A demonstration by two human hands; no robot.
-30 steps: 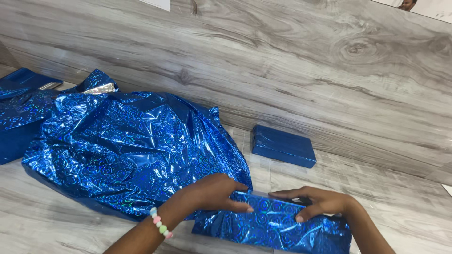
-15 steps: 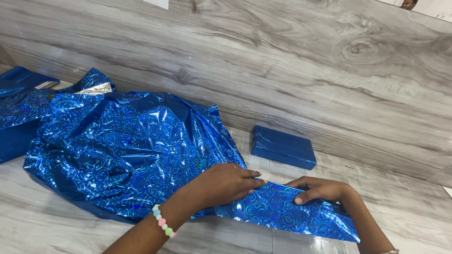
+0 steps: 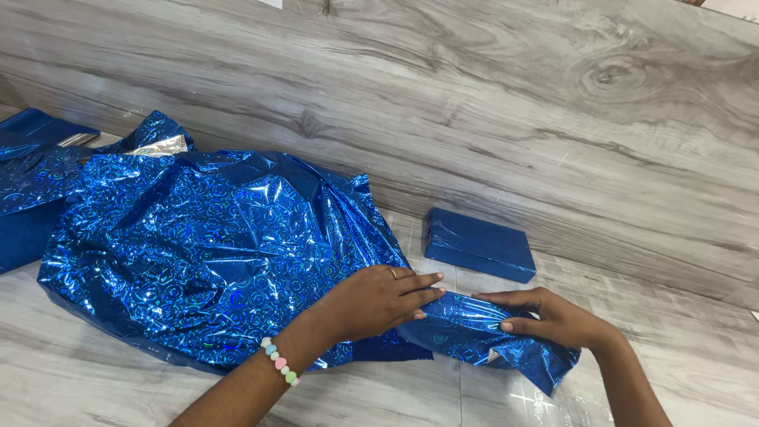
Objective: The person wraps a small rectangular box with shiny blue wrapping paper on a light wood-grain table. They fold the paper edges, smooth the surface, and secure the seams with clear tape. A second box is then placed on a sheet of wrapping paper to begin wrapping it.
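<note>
Both hands press on one bundle [image 3: 506, 340] rolled in shiny blue foil, lying on the grey wood-grain tabletop [image 3: 118, 379]. The left hand [image 3: 375, 300] lies flat with fingers stretched on the bundle's left end; the right hand [image 3: 549, 316] curls its grip over the right end. Left of the grip spreads one big crumpled foil sheet [image 3: 205, 253]. Just beyond it sits one wrapped blue box [image 3: 478, 245] against the wall [image 3: 474, 103]. Bare tabletop opens to the right of the grip and nearer the person.
</note>
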